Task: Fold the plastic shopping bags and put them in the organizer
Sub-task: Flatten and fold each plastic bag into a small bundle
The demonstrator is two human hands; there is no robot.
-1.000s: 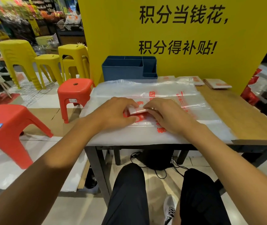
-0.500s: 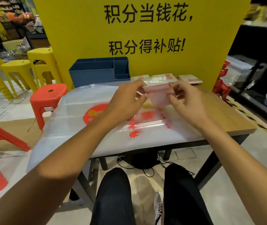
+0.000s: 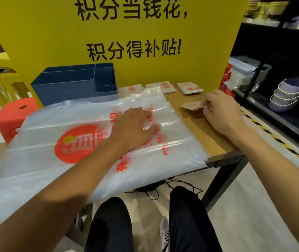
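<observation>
Two hands were kept busy.
The folded bag (image 3: 192,106) was pinched by the right hand (image 3: 221,113); the flat bags (image 3: 83,135) were pressed still by the spread left hand (image 3: 132,130).

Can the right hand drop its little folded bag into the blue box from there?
Probably yes: the right hand pinches the small folded plastic bag, and the open-topped blue plastic organizer stands across the table, nothing tall between.

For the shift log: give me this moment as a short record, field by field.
left hand: left hand rests flat on the stack of unfolded bags
right hand: right hand pinches a folded bag just above the table
organizer: blue organizer at the table's back left, no bags visible inside
already folded: three folded bags lying along the back edge
backdrop: yellow sign
</observation>
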